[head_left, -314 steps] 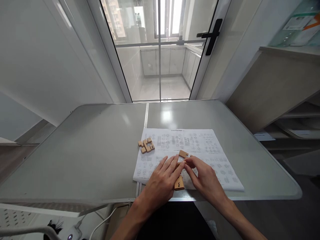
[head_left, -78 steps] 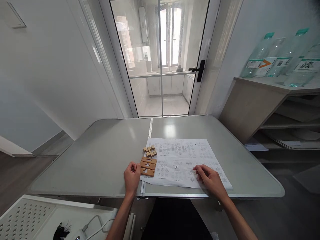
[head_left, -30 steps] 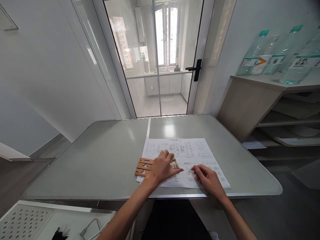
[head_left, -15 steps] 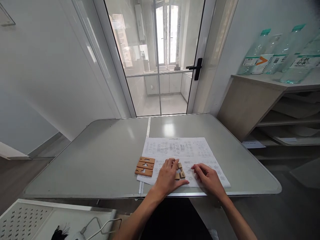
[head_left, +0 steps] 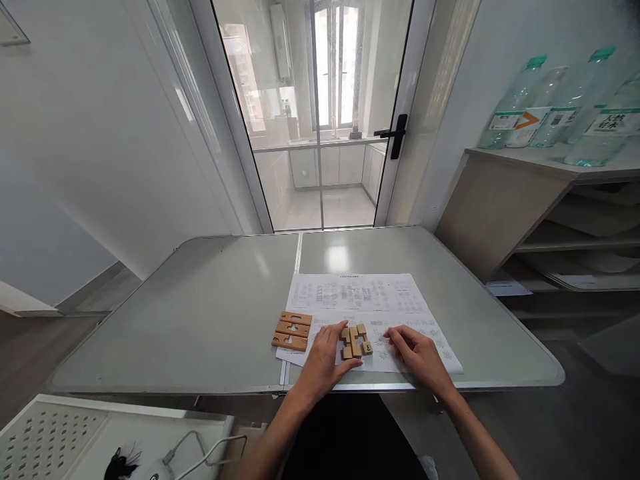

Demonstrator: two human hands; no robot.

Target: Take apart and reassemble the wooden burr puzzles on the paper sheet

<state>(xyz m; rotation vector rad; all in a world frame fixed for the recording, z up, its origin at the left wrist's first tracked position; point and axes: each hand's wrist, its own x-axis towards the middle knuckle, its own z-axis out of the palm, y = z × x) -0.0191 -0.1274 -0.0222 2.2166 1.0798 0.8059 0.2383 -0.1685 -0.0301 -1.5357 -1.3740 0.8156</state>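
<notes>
- The left hand (head_left: 324,359) is wide, its thumb and fingers apart, and the little wooden blocks (head_left: 355,343) sit on the paper (head_left: 373,312) just to its right.
- The right hand (head_left: 414,348) is curled up small, past the blocks; I can't tell if it holds anything.
- Three flat wooden pieces (head_left: 301,331) lie left of both hands.

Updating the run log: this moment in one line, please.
left hand: open beside wooden blocks, contact unclear | right hand: curled over paper sheet | slotted pieces: across sheet's left edge
</notes>
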